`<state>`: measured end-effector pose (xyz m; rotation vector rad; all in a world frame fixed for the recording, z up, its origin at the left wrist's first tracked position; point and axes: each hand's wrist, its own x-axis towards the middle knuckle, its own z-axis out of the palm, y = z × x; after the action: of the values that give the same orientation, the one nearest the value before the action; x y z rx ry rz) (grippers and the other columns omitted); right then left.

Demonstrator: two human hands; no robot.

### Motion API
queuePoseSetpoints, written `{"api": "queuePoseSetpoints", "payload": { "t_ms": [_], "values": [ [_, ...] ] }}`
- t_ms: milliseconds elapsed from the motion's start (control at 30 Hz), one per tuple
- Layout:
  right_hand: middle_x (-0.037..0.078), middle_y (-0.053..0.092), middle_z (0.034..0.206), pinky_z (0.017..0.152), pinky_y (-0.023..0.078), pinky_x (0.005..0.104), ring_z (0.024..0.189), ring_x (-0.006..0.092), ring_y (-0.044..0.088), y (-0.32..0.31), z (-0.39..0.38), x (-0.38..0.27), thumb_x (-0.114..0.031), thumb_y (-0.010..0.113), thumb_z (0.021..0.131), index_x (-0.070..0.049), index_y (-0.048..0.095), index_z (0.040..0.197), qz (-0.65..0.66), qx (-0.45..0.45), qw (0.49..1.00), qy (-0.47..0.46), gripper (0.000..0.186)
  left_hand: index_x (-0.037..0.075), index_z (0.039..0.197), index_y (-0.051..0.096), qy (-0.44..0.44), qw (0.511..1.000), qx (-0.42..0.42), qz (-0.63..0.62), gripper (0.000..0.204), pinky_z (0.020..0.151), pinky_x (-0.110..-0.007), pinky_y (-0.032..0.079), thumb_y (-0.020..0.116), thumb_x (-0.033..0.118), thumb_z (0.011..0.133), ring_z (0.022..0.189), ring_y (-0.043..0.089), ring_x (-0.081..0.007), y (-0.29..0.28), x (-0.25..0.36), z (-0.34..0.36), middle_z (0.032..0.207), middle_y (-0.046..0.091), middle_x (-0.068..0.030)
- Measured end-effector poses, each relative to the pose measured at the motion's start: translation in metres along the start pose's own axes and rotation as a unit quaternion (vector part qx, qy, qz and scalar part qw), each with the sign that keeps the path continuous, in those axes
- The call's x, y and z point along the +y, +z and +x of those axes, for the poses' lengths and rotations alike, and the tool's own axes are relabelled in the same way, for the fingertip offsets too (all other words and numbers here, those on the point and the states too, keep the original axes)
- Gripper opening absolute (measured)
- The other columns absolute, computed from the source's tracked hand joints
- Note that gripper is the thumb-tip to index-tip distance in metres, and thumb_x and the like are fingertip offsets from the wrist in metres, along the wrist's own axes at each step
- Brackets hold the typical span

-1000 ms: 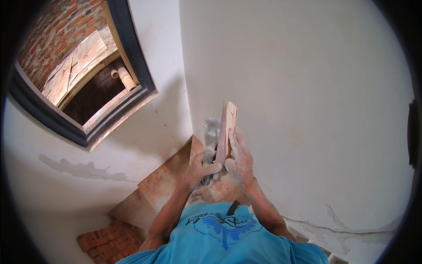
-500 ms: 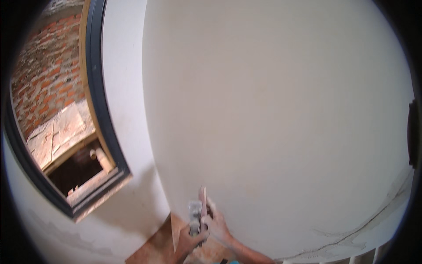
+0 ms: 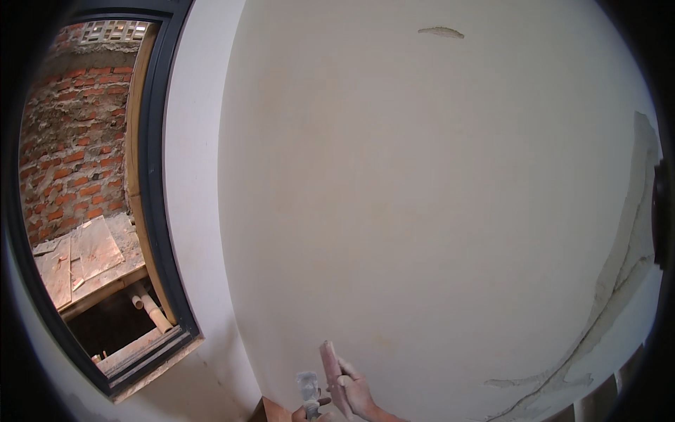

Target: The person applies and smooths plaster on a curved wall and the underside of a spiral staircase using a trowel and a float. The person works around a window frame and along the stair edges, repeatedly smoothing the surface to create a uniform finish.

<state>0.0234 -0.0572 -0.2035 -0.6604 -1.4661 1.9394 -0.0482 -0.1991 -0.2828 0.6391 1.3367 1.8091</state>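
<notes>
You are working low in front of a pale wall, with both hands showing at the lower edge; your right hand is pinching a long, narrow pinkish block, its thumb and fingers closing on the block's right side; the block is standing nearly upright, its top leaning slightly left, and is rising above both hands in front of the wall; your left hand, mostly cut off by the lower edge, is gripping a scraper whose dusty grey blade is pointing upward, just left of the block; whether the left fingers are also touching the block, you cannot tell from here; a brown panel is lying below, left of the scraper; on your left, a dark window frame is enclosing a view of a red brick wall, with flat boards sloping beneath it and a pale pipe lying lower down; on your right, a jagged crack is running up the wall through grey patching, while a small curved scar is showing near the top.
</notes>
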Motion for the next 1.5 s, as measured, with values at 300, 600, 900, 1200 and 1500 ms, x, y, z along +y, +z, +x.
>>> {"api": "queuePoseSetpoints", "payload": {
  "t_ms": [300, 600, 900, 1200, 1500],
  "values": [
    [0.024, 0.061, 0.119, 0.093, 0.050, 0.0403, 0.109, 0.0381, 0.062, -0.033, -0.021, -0.188, -0.010, 0.066, 0.074, 0.001, 0.059, 0.131, -0.439, 0.043, 0.741, -0.507, 0.059, 0.007, 0.106, 0.065, -0.007, 0.993, 0.033, 0.111, 0.021, 0.045, -0.029, 0.041, 0.066, 0.020, 0.089, 0.052, 0.050, -0.0121, -0.103, -0.110, 0.002, 0.066, 0.056, -0.0025],
    [0.009, 0.062, 0.105, 0.083, 0.056, 0.0385, 0.098, 0.0256, 0.061, -0.037, -0.022, -0.487, 0.005, 0.068, 0.073, -0.013, 0.063, 0.130, -0.574, 0.372, 0.171, -0.709, 0.060, 0.009, 0.111, 0.064, 0.020, 0.963, 0.019, 0.270, 0.024, 0.051, -0.033, 0.043, 0.063, 0.023, 0.091, 0.062, 0.053, -0.0144, -0.193, -0.196, 0.019, 0.078, 0.057, -0.0035],
    [0.012, 0.057, 0.107, 0.087, 0.051, 0.0457, 0.100, 0.0304, 0.058, -0.024, 0.007, -0.627, -0.009, 0.061, 0.083, -0.020, 0.051, 0.143, -0.627, 0.534, 0.090, -0.559, 0.062, 0.011, 0.115, 0.062, 0.062, 0.910, 0.040, 0.409, 0.027, 0.058, -0.036, 0.045, 0.060, 0.027, 0.093, 0.072, 0.056, -0.0168, -0.263, -0.244, 0.048, 0.089, 0.059, -0.0046],
    [0.013, 0.058, 0.115, 0.090, 0.049, 0.0461, 0.107, 0.0302, 0.057, -0.002, 0.020, -0.635, -0.021, 0.064, 0.087, -0.018, 0.054, 0.139, -0.627, 0.549, 0.061, -0.550, 0.053, 0.014, 0.120, 0.061, 0.048, 0.840, 0.029, 0.540, 0.031, 0.064, -0.040, 0.048, 0.056, 0.031, 0.095, 0.083, 0.058, -0.0191, -0.291, -0.275, 0.021, 0.101, 0.060, -0.0057],
    [0.003, 0.063, 0.128, 0.096, 0.052, 0.0492, 0.109, 0.0208, 0.060, -0.002, 0.082, -0.391, -0.014, 0.055, 0.095, -0.029, 0.059, 0.135, -0.812, 0.154, -0.013, -0.564, 0.043, 0.016, 0.125, 0.060, 0.004, 0.731, -0.011, 0.682, 0.034, 0.070, -0.044, 0.050, 0.053, 0.035, 0.097, 0.093, 0.061, -0.0214, -0.321, -0.281, -0.086, 0.112, 0.062, -0.0067]
  ]
}}
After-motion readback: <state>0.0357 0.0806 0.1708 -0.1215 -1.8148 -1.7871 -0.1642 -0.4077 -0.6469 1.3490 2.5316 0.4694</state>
